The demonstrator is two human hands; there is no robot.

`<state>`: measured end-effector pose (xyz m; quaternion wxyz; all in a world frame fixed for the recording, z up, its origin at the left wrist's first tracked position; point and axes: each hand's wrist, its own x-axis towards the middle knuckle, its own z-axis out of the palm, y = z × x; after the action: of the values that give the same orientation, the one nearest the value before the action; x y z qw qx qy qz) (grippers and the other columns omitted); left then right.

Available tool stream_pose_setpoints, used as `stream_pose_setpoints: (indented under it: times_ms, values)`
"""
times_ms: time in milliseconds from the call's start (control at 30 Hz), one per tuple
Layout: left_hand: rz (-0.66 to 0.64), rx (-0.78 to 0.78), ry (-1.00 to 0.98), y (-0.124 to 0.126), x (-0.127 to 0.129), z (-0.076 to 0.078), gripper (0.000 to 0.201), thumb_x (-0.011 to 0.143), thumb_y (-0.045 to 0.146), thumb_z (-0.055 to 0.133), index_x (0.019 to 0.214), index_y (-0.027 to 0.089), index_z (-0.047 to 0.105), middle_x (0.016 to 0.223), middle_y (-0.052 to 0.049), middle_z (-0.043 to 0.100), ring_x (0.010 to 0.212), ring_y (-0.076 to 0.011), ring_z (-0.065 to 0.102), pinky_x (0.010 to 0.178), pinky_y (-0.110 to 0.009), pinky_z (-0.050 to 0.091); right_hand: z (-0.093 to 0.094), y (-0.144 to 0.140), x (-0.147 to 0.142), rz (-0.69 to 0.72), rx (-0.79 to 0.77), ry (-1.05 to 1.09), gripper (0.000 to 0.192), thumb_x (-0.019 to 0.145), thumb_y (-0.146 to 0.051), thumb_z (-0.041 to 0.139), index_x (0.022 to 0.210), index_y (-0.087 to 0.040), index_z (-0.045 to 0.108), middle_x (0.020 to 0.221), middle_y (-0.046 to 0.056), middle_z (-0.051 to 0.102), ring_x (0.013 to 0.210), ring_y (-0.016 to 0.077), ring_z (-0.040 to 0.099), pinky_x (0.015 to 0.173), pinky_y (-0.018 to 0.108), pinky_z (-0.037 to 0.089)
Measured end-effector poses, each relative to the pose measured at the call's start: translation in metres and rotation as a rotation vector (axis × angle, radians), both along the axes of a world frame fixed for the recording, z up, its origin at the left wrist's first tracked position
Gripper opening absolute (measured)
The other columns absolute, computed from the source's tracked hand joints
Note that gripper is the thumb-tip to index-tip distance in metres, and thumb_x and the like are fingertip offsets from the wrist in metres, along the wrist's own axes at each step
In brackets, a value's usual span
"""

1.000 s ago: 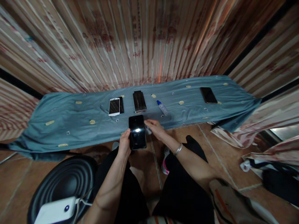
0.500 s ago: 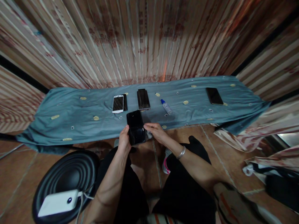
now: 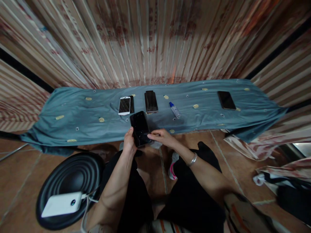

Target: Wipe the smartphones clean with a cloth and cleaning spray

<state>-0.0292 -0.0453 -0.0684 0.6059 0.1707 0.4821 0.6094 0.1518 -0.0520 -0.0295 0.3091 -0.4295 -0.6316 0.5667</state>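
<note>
A black smartphone (image 3: 141, 127) is held tilted over the near edge of the cloth-covered bench, its dark glossy screen facing up. My left hand (image 3: 130, 142) is closed around its lower left side, thumb along the edge. At the phone's lower right, the fingertips of my right hand (image 3: 161, 137) touch the screen near its edge. A pale grey cloth (image 3: 155, 145) hangs below those fingers and seems pinched in them; its folds are partly hidden. Beyond the phone lie a white phone (image 3: 124, 105) overlapping a dark one, another black phone (image 3: 151, 102) and a blue-capped clear bottle (image 3: 175, 110).
A teal patterned cloth (image 3: 97, 129) covers the bench. Far right on it lies a black phone (image 3: 226, 100). A white power bank (image 3: 62, 204) with a cable rests on a black round stool (image 3: 70, 168) at lower left. Curtains (image 3: 155, 48) hang behind and beside the bench.
The held phone has tilted slightly and shifted a little up and left in view. My right fingertips have moved from its right edge onto the lower right of the screen.
</note>
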Motion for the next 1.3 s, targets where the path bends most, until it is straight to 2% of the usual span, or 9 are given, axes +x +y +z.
stream_pose_setpoints:
  times_ms: [167, 333, 500, 600, 767, 867, 1000, 1133, 1300]
  values:
    - [0.022, -0.026, -0.040, 0.002, -0.003, 0.003, 0.028, 0.076, 0.038, 0.074, 0.087, 0.014, 0.068, 0.080, -0.004, 0.074, 0.082, -0.0201, 0.072, 0.085, -0.036, 0.057, 0.004, -0.004, 0.004, 0.166, 0.050, -0.050, 0.051, 0.081, -0.064, 0.054, 0.057, -0.020, 0.044, 0.057, -0.007, 0.031, 0.056, 0.0083, 0.029, 0.053, 0.024, 0.021]
    - [-0.022, -0.160, -0.142, -0.002, 0.007, 0.024, 0.023, 0.092, 0.028, 0.053, 0.087, 0.011, 0.067, 0.077, -0.008, 0.075, 0.080, -0.0210, 0.073, 0.087, -0.038, 0.057, 0.009, -0.009, 0.002, 0.146, 0.053, 0.029, 0.051, 0.082, -0.065, 0.052, 0.058, -0.021, 0.041, 0.059, -0.007, 0.028, 0.056, 0.0081, 0.026, 0.052, 0.025, 0.019]
    - [-0.017, -0.282, -0.221, -0.003, 0.014, 0.036, 0.027, 0.096, 0.023, 0.045, 0.085, 0.012, 0.067, 0.071, -0.007, 0.074, 0.081, -0.0219, 0.073, 0.089, -0.040, 0.057, 0.007, -0.013, -0.003, 0.093, -0.046, 0.136, 0.047, 0.080, -0.062, 0.056, 0.060, -0.020, 0.046, 0.058, -0.007, 0.031, 0.055, 0.0082, 0.028, 0.052, 0.024, 0.022]
    - [-0.026, -0.257, -0.256, 0.000, 0.011, 0.028, 0.026, 0.095, 0.024, 0.045, 0.089, 0.012, 0.067, 0.075, -0.007, 0.074, 0.085, -0.0226, 0.073, 0.090, -0.040, 0.057, 0.002, -0.010, -0.003, 0.051, -0.050, 0.091, 0.039, 0.082, -0.053, 0.055, 0.062, -0.019, 0.052, 0.057, -0.007, 0.037, 0.054, 0.0088, 0.034, 0.053, 0.023, 0.025]
    - [0.032, -0.108, -0.163, 0.005, 0.004, 0.004, 0.021, 0.086, 0.033, 0.063, 0.091, 0.013, 0.067, 0.076, -0.005, 0.073, 0.077, -0.0208, 0.071, 0.084, -0.038, 0.057, 0.000, -0.005, 0.002, -0.117, 0.290, -0.278, 0.008, 0.082, -0.023, 0.062, 0.080, -0.019, 0.068, 0.075, -0.002, 0.066, 0.071, 0.0140, 0.059, 0.068, 0.024, 0.040]
    - [0.104, -0.052, -0.105, 0.006, 0.005, -0.002, 0.016, 0.084, 0.031, 0.067, 0.087, 0.015, 0.066, 0.076, -0.001, 0.070, 0.071, -0.0156, 0.067, 0.084, -0.034, 0.055, 0.000, -0.009, 0.002, -0.143, 0.501, -0.486, 0.011, 0.085, -0.015, 0.061, 0.093, -0.018, 0.070, 0.093, 0.006, 0.073, 0.089, 0.0199, 0.065, 0.083, 0.029, 0.045]
    - [0.166, -0.072, -0.057, 0.004, 0.012, 0.001, 0.013, 0.090, 0.025, 0.057, 0.088, 0.016, 0.066, 0.081, -0.001, 0.070, 0.078, -0.0142, 0.066, 0.090, -0.032, 0.052, -0.001, -0.014, 0.000, -0.074, 0.694, -0.647, 0.019, 0.092, -0.012, 0.051, 0.095, -0.016, 0.069, 0.093, 0.011, 0.073, 0.092, 0.0231, 0.064, 0.090, 0.034, 0.046]
    - [0.190, -0.061, 0.017, 0.001, 0.014, 0.004, 0.015, 0.091, 0.023, 0.055, 0.085, 0.016, 0.067, 0.083, -0.001, 0.071, 0.085, -0.0140, 0.066, 0.097, -0.031, 0.048, -0.001, -0.012, 0.002, -0.030, 0.659, -0.562, 0.020, 0.089, -0.010, 0.054, 0.095, -0.018, 0.072, 0.093, 0.008, 0.074, 0.090, 0.0209, 0.065, 0.088, 0.032, 0.048]
    - [0.189, -0.051, 0.052, 0.001, 0.012, 0.000, 0.010, 0.087, 0.025, 0.060, 0.084, 0.017, 0.066, 0.083, -0.002, 0.071, 0.093, -0.0162, 0.067, 0.098, -0.032, 0.048, 0.002, -0.010, 0.004, -0.086, 0.436, -0.328, 0.021, 0.083, -0.015, 0.058, 0.092, -0.021, 0.076, 0.088, 0.004, 0.075, 0.080, 0.0180, 0.067, 0.077, 0.029, 0.049]
